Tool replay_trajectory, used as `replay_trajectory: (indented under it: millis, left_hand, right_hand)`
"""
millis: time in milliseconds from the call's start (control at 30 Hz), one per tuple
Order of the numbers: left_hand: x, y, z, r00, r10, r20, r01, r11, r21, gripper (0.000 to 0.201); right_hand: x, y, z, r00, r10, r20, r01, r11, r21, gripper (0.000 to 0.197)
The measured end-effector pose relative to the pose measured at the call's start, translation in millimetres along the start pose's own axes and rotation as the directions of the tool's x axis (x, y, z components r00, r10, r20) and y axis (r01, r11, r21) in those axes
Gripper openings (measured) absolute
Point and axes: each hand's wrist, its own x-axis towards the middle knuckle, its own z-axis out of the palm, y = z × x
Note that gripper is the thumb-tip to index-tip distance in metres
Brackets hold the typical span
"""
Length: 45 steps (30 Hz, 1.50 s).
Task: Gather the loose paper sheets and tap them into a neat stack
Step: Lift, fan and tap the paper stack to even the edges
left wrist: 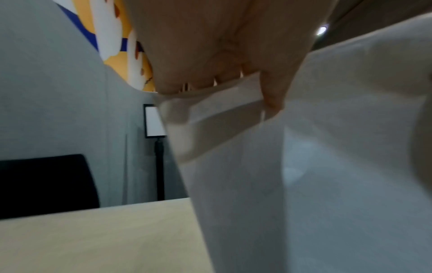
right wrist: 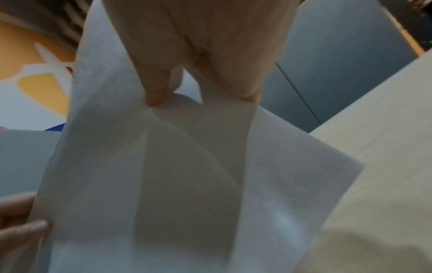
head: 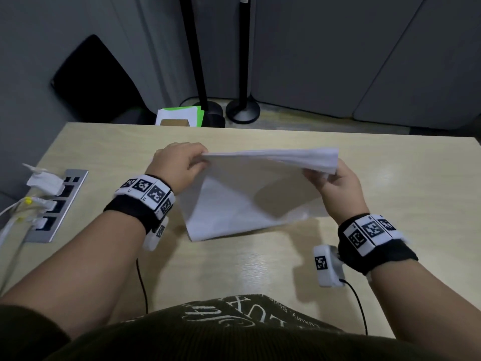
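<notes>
Several white paper sheets [head: 250, 194] hang as a loose bundle above the light wooden table [head: 260, 269], their lower edges near or on the tabletop. My left hand [head: 182, 162] pinches the bundle's upper left corner, and my right hand [head: 335, 183] pinches its upper right corner. The sheets fan apart at the top edge. In the left wrist view the left fingers [left wrist: 271, 92] curl over the sheets [left wrist: 327, 166]. In the right wrist view two right fingers [right wrist: 156, 86] pinch the overlapping sheets [right wrist: 187, 166], and the left hand's fingers [right wrist: 21, 227] show at the lower left.
A metal socket panel [head: 57, 204] with white plugs and cables is set into the table's left side. Beyond the far edge stand two black poles [head: 243, 74] on round bases, a black chair [head: 91, 79] and a green-and-white folder pile [head: 179, 117].
</notes>
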Motion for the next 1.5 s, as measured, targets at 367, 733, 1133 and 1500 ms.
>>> replay_trajectory:
  millis: [367, 733, 1133, 1500]
  left_hand:
    - [-4.4, -18.4, -6.6, 0.927, -0.371, -0.053, 0.349, 0.906, -0.242, 0.041]
    - [-13.3, -8.8, 1.9, 0.936, -0.347, 0.064, 0.279, 0.618, -0.734, 0.027]
    - [-16.8, 20.6, 7.8, 0.913, -0.322, -0.252, 0.01, 0.633, -0.774, 0.029]
    - [-14.2, 28.1, 15.4, 0.853, -0.502, -0.147, 0.213, 0.59, -0.779, 0.01]
  right_hand:
    - [1.6, 21.2, -3.0, 0.977, 0.149, -0.15, -0.127, 0.981, 0.145, 0.012]
    - [-1.8, 28.6, -10.1, 0.945, 0.238, -0.223, -0.201, 0.963, 0.18, 0.02]
    - [-6.2, 26.7, -8.0, 0.958, 0.088, -0.272, -0.029, 0.977, 0.213, 0.021]
    - [-4.6, 23.1, -5.0, 0.958, 0.039, -0.283, -0.031, 0.999, 0.035, 0.01]
